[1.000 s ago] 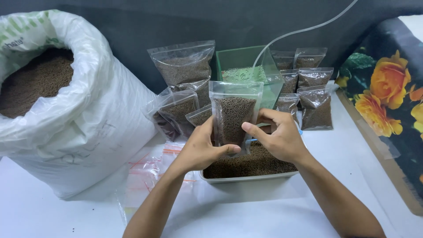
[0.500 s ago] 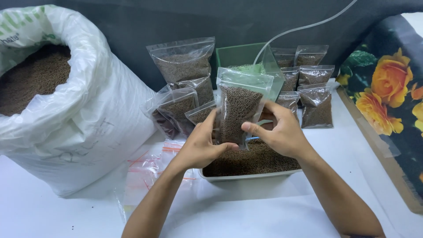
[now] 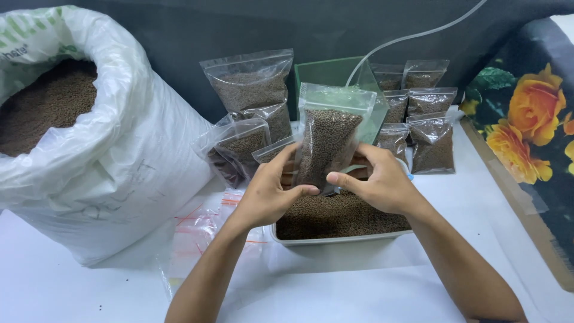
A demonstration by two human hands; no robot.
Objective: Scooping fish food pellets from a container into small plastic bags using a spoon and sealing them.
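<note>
Both of my hands hold one clear zip bag (image 3: 330, 139) filled with small brown pellets, upright above a shallow tray (image 3: 335, 240) of the same pellets. My left hand (image 3: 269, 192) grips the bag's lower left side. My right hand (image 3: 378, 179) grips its lower right side, thumb and fingers pinching the bottom. The bag's top is open and clear plastic stands above the pellets.
A large white sack (image 3: 89, 137) of brown pellets stands at left. Several filled bags (image 3: 251, 90) lean behind the tray, more (image 3: 427, 128) at back right by a green box (image 3: 326, 73). Empty zip bags (image 3: 200, 230) lie on the white table. A flowered cloth (image 3: 526, 131) is at right.
The bag has been lifted slightly and tilted, its top leaning a little right; my hands stay at its bottom over the tray.
</note>
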